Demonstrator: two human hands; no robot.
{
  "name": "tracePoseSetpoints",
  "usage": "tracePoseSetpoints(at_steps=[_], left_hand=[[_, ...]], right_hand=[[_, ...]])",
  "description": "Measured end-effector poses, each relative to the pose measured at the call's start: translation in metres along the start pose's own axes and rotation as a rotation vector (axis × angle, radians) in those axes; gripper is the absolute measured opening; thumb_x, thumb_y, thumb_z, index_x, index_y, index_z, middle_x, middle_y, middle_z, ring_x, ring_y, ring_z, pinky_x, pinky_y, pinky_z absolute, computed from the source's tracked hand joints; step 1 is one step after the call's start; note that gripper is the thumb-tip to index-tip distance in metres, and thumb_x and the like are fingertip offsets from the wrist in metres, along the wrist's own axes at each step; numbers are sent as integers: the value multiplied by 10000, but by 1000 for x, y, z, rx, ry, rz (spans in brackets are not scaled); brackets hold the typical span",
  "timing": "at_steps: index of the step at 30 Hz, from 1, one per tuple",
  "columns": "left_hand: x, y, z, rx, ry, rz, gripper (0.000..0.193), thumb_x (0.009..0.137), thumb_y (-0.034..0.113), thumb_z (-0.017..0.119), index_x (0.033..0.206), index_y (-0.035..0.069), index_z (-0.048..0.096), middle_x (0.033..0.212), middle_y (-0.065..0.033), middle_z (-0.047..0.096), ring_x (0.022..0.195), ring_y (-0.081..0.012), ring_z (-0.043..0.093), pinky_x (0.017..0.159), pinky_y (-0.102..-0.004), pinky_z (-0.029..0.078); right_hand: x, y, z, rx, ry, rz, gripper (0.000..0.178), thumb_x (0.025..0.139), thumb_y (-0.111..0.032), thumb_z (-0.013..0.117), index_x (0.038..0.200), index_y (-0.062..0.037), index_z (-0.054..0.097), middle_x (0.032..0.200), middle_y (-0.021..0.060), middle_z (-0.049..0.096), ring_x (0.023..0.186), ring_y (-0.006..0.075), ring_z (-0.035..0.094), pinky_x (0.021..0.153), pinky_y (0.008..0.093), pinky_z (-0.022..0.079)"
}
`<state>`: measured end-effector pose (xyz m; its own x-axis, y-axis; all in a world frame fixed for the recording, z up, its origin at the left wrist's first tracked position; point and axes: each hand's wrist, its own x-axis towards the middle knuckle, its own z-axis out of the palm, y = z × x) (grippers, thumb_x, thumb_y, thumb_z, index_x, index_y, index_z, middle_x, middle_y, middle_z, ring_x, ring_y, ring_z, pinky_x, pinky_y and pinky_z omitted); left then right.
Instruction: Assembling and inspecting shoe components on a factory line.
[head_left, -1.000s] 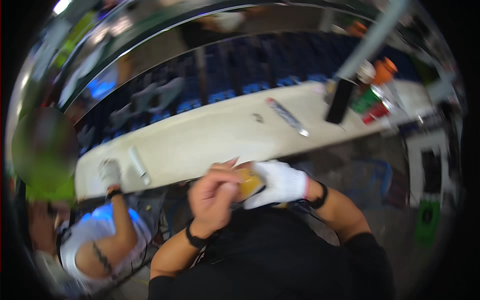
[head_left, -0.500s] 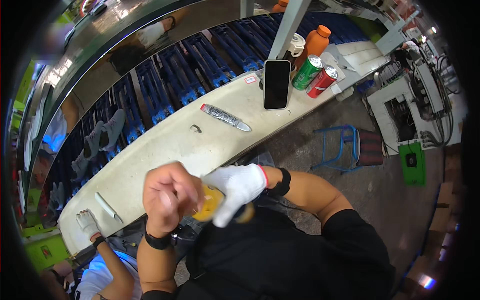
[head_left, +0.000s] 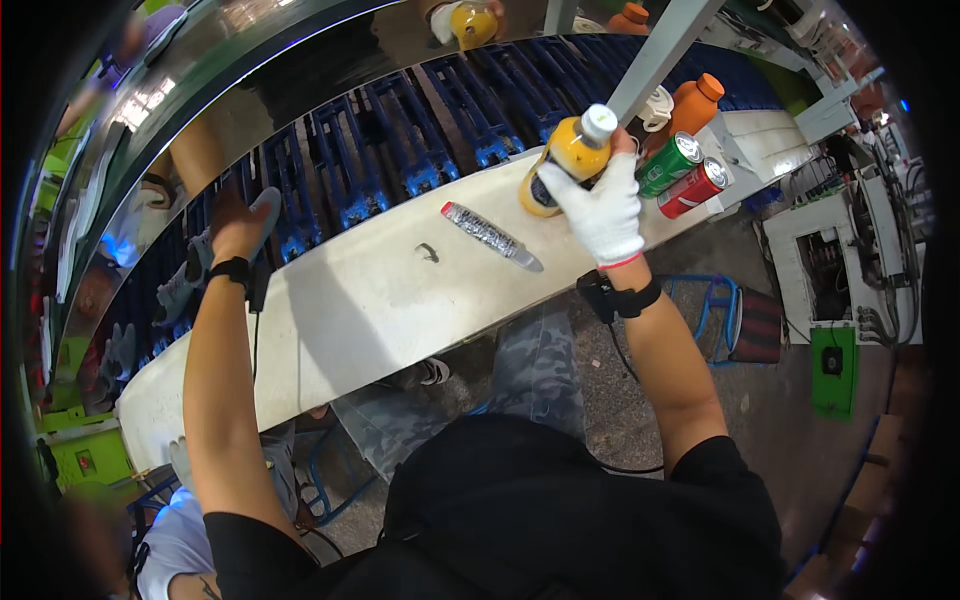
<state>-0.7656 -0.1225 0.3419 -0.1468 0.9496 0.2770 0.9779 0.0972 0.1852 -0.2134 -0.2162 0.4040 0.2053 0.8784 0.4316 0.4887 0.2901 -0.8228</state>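
My right hand (head_left: 605,215), in a white knitted glove with a red cuff edge, grips a bottle of orange-yellow juice (head_left: 577,152) with a white cap. The bottle leans over the far side of the white table (head_left: 390,320). Bare, my left hand (head_left: 237,228) reaches over the table's far left edge to the blue racks. Its fingers close around a grey glove (head_left: 266,208), partly hidden by the hand. More grey gloves (head_left: 172,298) stand on the racks just left of it. A marker-like tube (head_left: 490,236) with a red end lies between my hands.
Green (head_left: 670,165) and red drink cans (head_left: 693,188) stand right of the bottle, near an orange bottle (head_left: 697,104) and a grey post (head_left: 665,55). Blue slatted racks (head_left: 415,150) run along the far edge. A co-worker (head_left: 175,550) sits lower left; a blue-framed stool (head_left: 750,325) stands right.
My hands have parted from in front of my chest. The right has carried the juice bottle up and right; the left has let go of it and reached to the grey glove at far left.
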Motion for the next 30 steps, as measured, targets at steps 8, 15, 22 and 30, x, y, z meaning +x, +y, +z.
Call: tracePoseSetpoints(at_steps=[8,15,22,30], left_hand=[[10,-75,26,265,-315,-207,764,816,373,921,1461,121,600,1394,-200,715,1312,-422,688,1116,-535,542],[-34,73,-38,-198,-311,-131,674,923,591,762,1433,155,704,1176,-229,803,1094,-427,775,956,-515,615],[-175,69,-88,-612,-684,234,543,976,463,818,1358,88,727,1214,-204,784,1123,-357,750,991,-450,584],[-207,140,-51,-209,-198,402,545,949,309,749,1427,63,660,1118,-177,740,1068,-393,726,1016,-527,555]], right_hand=[[12,-11,12,-270,-32,-165,888,853,-362,943,1537,11,519,1344,290,682,1177,465,688,1050,540,550],[11,-1,-20,-218,13,-179,941,759,-87,970,1572,11,506,1338,171,678,1236,331,679,1126,455,527],[1,-154,38,-162,-165,-1022,585,817,-204,924,1332,-55,688,1369,200,681,1249,352,680,1074,450,516],[54,-350,319,-221,-603,-1252,743,946,-614,730,1475,-95,680,1600,207,599,1431,397,602,1175,500,488]])
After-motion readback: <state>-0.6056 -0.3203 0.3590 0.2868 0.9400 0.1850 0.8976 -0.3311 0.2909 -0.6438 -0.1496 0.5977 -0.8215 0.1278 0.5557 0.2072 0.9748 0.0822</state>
